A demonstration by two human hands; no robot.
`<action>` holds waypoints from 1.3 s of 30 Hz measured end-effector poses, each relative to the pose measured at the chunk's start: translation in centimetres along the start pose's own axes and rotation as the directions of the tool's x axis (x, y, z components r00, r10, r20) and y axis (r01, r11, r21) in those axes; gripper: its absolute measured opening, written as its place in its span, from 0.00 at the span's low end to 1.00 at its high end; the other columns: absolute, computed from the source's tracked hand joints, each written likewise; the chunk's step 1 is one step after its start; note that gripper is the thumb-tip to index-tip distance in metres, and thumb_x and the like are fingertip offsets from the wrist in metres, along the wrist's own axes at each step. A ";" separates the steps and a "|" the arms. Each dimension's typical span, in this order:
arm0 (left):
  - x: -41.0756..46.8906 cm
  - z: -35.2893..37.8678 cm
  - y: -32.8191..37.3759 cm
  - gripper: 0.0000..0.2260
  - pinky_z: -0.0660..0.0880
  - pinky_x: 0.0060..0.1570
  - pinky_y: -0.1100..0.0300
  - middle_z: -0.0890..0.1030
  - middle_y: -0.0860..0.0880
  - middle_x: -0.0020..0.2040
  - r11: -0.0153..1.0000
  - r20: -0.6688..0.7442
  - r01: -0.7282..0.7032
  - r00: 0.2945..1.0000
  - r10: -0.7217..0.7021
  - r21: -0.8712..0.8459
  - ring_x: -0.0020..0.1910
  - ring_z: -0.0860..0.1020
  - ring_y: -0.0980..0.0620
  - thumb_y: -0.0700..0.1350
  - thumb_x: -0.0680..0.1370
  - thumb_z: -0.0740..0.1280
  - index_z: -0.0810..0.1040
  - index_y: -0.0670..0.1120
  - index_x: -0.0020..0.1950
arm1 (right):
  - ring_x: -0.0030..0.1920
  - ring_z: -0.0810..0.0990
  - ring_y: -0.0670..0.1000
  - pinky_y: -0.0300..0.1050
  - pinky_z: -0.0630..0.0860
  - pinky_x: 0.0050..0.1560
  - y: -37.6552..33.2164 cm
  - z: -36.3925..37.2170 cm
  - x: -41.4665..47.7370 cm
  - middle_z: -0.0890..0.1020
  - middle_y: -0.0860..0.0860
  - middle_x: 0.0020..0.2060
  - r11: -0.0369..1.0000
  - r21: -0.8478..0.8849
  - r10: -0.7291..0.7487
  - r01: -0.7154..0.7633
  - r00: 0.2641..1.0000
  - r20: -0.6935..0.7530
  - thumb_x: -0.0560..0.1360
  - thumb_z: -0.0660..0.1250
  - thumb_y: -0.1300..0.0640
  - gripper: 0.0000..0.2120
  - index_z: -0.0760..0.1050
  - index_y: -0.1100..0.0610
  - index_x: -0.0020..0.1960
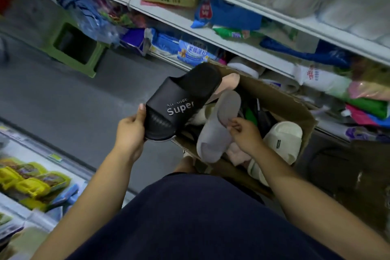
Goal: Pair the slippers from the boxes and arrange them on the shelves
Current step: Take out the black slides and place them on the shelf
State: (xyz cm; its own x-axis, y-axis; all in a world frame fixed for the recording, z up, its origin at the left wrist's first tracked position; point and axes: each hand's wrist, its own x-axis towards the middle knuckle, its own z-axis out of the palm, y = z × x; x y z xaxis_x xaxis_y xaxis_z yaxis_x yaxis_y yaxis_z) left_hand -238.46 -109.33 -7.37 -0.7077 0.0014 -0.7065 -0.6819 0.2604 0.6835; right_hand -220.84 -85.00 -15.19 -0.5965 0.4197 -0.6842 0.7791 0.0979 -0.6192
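My left hand [130, 131] grips the toe end of a black slipper [181, 99] with "Super" printed on its strap, held above the left corner of a cardboard box [280, 99]. My right hand [244, 133] pinches the edge of a grey slipper [219, 126] that stands tilted in the box. A cream slipper [280, 141] lies at the box's right side, and a pink slipper [229, 83] sticks up behind the black one. Other slippers lie jumbled underneath, partly hidden.
White shelves [242, 48] packed with tissue and bagged goods run along the right. A green plastic stool [73, 48] stands on the grey floor at the left. A low display with yellow packets [27, 183] sits at the bottom left.
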 end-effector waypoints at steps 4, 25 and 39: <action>-0.9 4.0 -1.8 0.18 0.80 0.52 0.51 0.86 0.43 0.53 0.994 0.148 0.089 0.986 -0.079 -0.063 0.53 0.85 0.45 0.54 0.84 0.61 0.80 0.40 0.56 | 0.62 0.78 0.56 0.47 0.73 0.63 3.1 -3.6 1.3 0.81 0.55 0.61 0.985 0.102 0.152 -0.136 0.974 -0.170 0.81 0.65 0.58 0.16 0.76 0.59 0.68; 1.7 13.0 -12.6 0.23 0.72 0.69 0.42 0.79 0.41 0.68 0.952 0.351 0.280 0.909 -0.223 -0.121 0.67 0.77 0.42 0.53 0.86 0.56 0.70 0.37 0.72 | 0.67 0.69 0.60 0.52 0.67 0.70 11.1 -10.1 15.1 0.75 0.60 0.63 0.848 -0.505 0.152 -0.162 0.987 -0.060 0.77 0.69 0.42 0.18 0.81 0.54 0.58; -1.4 9.9 -7.0 0.21 0.83 0.50 0.50 0.82 0.43 0.63 0.859 0.271 0.298 0.942 -0.195 -0.417 0.62 0.81 0.43 0.54 0.84 0.58 0.72 0.42 0.71 | 0.55 0.75 0.57 0.56 0.75 0.51 4.1 -9.8 2.7 0.79 0.54 0.41 0.636 -0.610 -0.633 0.473 0.771 -0.062 0.71 0.76 0.57 0.10 0.76 0.60 0.39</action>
State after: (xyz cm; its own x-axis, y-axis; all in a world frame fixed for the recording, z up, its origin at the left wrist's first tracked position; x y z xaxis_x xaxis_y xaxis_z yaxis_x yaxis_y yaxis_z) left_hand -230.88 -101.57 -13.01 -0.4836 0.2125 -0.8491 -0.8735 -0.1781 0.4530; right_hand -217.39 -74.64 -15.76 -0.9415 0.3180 -0.1115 0.3310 0.8110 -0.4824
